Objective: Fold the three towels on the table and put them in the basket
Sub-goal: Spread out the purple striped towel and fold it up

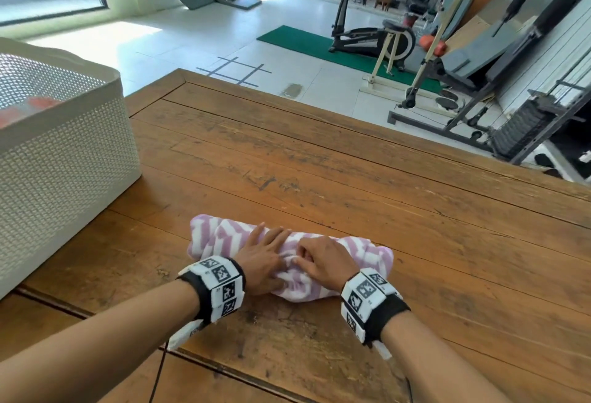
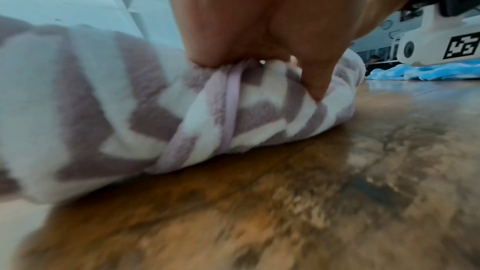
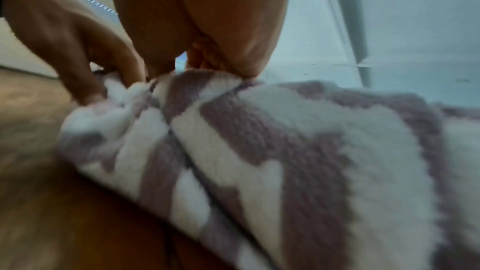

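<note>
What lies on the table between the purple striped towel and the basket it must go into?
Nothing visible. Bare wooden table separates the purple-and-white towel, under the left hand and right hand, from the white basket. Only the basket's wall must be cleared.

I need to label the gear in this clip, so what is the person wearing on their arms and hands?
Both hands, left hand and right hand, are bare, and the forearms have no sleeves. Each wrist carries a black strap with white blocks printed with black-and-white square markers: left wristband, right wristband. A white camera housing hangs under the right wrist.
</note>
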`<state>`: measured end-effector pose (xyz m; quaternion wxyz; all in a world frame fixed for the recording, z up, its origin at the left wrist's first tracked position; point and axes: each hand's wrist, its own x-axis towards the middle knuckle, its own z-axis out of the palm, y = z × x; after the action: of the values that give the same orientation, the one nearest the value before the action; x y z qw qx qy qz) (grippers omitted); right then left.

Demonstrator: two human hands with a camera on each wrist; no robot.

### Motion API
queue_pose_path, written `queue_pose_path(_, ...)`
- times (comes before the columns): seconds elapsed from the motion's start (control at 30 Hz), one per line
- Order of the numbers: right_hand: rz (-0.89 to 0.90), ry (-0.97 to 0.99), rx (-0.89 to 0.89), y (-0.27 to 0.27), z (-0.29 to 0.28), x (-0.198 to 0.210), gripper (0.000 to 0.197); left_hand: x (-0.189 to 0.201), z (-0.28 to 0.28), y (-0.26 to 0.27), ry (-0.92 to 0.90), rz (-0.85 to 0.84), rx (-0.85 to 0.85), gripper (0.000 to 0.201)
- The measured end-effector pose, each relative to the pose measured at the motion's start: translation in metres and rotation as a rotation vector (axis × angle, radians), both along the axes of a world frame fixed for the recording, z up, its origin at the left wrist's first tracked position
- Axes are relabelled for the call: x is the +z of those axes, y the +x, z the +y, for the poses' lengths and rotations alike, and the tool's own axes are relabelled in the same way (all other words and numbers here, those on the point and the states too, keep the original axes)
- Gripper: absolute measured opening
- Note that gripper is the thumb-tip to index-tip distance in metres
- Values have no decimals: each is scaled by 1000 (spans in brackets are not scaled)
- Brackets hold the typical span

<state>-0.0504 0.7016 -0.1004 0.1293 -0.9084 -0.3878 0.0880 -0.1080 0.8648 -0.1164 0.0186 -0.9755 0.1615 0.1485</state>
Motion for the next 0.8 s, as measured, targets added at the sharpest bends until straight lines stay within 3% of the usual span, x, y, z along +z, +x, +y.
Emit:
queue_pose_path(0.07, -71, 48, 61, -5, -8, -5, 25, -1, 6, -4, -86, -33, -24, 42)
queue_pose_path(0.17, -272, 51, 289, -9, -24, -14, 37, -2, 14, -6, -150, -60, -34, 41)
queue_pose_path(0.27, -469, 4, 389, -13, -34, -26, 27, -9, 18, -6, -219, -95, -38, 39)
queue_pose_path(0.33, -485, 67, 333, -16, -32, -30, 23, -15, 22, -9, -283, -147, -44, 44)
queue_pose_path(0.43, -411, 167, 183, -18, -24, -36, 29, -23, 23, -12, -411, -247, -38, 27)
queue_pose_path(0.5, -360, 154, 114, -21, -19, -35, 32, -24, 20, -12, -459, -293, -12, 27)
queue_pose_path(0.63, -282, 152, 16, -24, -25, -25, 28, -10, 15, -6, -464, -213, 99, 54)
queue_pose_path(0.73, -166, 186, -248, -12, -45, -9, 58, 6, 26, -8, -511, -107, 124, 75)
queue_pose_path(0.8, -64, 181, -444, -1, -59, 1, 72, 12, 38, -11, -499, -122, 171, 85)
